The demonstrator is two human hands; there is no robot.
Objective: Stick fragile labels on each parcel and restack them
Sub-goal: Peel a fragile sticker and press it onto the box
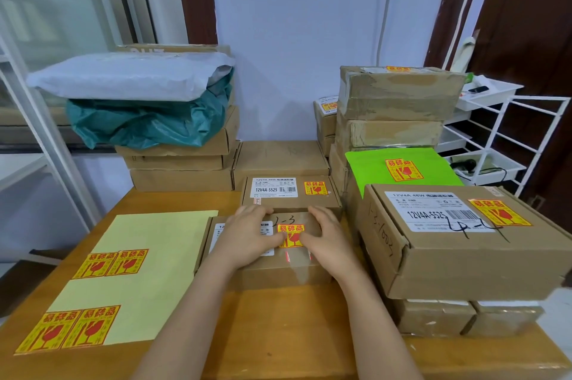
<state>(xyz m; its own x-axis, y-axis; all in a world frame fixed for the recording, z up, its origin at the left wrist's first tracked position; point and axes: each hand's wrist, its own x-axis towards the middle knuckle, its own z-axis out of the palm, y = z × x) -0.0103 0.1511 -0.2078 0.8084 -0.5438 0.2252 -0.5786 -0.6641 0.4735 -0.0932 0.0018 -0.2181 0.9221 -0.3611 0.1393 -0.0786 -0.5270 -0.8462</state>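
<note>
A small brown parcel [278, 274] lies on the wooden table [278, 333] right in front of me. A yellow and red fragile label [291, 235] sits on its top. My left hand [250, 237] and my right hand [328, 240] rest flat on the parcel's top, thumbs pressing the label's two sides. Left of the parcel lies a pale yellow backing sheet [148, 271] with two fragile labels in its middle [111, 263] and two at its near corner [69, 330]. A labelled small box [291, 194] stands just behind the parcel.
At the right a labelled box [464, 240] tops a stack, with a green labelled envelope [402, 169] and taller taped boxes [399, 95] behind. Back left, plain boxes [182, 163] carry a green bag [148, 119] and a white bag [130, 76]. A white wire rack [507, 132] stands far right.
</note>
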